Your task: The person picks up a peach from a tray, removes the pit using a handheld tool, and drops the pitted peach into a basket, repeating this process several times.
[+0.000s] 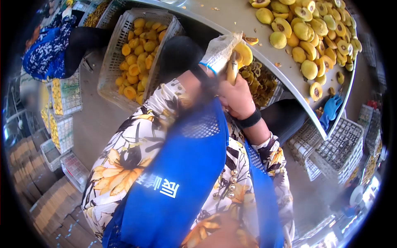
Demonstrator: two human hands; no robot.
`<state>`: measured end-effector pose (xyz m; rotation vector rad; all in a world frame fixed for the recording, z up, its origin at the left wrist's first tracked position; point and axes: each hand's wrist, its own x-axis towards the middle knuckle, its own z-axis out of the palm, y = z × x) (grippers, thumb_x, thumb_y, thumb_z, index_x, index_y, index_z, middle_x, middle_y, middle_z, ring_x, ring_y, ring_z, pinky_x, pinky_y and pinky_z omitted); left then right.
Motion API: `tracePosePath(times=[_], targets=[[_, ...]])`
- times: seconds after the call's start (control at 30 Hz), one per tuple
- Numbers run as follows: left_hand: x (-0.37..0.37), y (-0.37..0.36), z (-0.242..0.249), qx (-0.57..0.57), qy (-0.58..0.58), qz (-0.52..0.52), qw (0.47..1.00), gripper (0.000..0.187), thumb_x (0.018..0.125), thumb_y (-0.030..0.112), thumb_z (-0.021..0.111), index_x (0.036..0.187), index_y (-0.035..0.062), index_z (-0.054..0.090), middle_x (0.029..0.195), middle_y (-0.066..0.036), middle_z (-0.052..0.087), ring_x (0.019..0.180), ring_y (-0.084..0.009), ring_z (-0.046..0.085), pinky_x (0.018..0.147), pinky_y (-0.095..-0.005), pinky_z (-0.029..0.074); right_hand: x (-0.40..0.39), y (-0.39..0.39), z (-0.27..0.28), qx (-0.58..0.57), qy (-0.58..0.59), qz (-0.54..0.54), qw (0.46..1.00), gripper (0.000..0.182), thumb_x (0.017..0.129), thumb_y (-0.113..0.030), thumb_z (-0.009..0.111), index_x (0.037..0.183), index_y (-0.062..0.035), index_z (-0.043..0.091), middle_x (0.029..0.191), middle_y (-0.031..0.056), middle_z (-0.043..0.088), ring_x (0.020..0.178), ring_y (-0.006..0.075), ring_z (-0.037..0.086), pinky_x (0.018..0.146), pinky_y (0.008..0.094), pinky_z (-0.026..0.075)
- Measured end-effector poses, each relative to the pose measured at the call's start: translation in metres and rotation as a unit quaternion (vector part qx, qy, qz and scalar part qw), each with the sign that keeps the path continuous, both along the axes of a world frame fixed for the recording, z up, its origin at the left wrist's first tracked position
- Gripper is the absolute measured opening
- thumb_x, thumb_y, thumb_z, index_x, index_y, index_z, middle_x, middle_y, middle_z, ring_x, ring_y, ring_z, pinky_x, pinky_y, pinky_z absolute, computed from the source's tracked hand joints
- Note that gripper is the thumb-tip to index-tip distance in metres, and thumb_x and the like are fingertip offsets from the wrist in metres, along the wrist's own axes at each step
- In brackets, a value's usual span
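My left hand (221, 51), in a pale knit glove with a blue-edged cuff, holds a cut yellow fruit (245, 54) near the table edge. Closed around the handle of a small tool (233, 71) is my bare right hand (239, 97), just below the glove. The tool's upper end touches or overlaps the fruit; its tip is hard to make out. A fruit scrap (251, 40) lies on the metal table (231, 16) beside the held fruit. Under the edge, darker cut pieces (260, 84) fill a container.
Halved fruit (310, 31) is piled on the table at the upper right. A blue glove (331, 109) lies at its corner. A crate (111, 68) of yellow fruit stands at the left, near another person (49, 58). Plastic crates (339, 144) stand at the right.
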<state>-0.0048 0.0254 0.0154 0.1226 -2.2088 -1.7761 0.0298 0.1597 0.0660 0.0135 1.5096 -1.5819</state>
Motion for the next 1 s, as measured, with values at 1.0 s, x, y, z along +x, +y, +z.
tracePosePath(times=[1.0], targets=[[0.000,0.004,0.032,0.281,-0.211,-0.005,0.936,0.027,0.086,0.025,0.055,0.098,0.0013,0.060,0.085,-0.004,0.060,0.074,-0.0090,0.056,0.062,-0.0237,0.046,0.000,0.004,0.007,-0.104,-0.135,-0.023,0.985,0.012,0.079,-0.006,0.048,0.091,-0.0071,0.047,0.058,0.0023,0.043,0.038,0.0109,0.039,0.033,0.0248,0.033]])
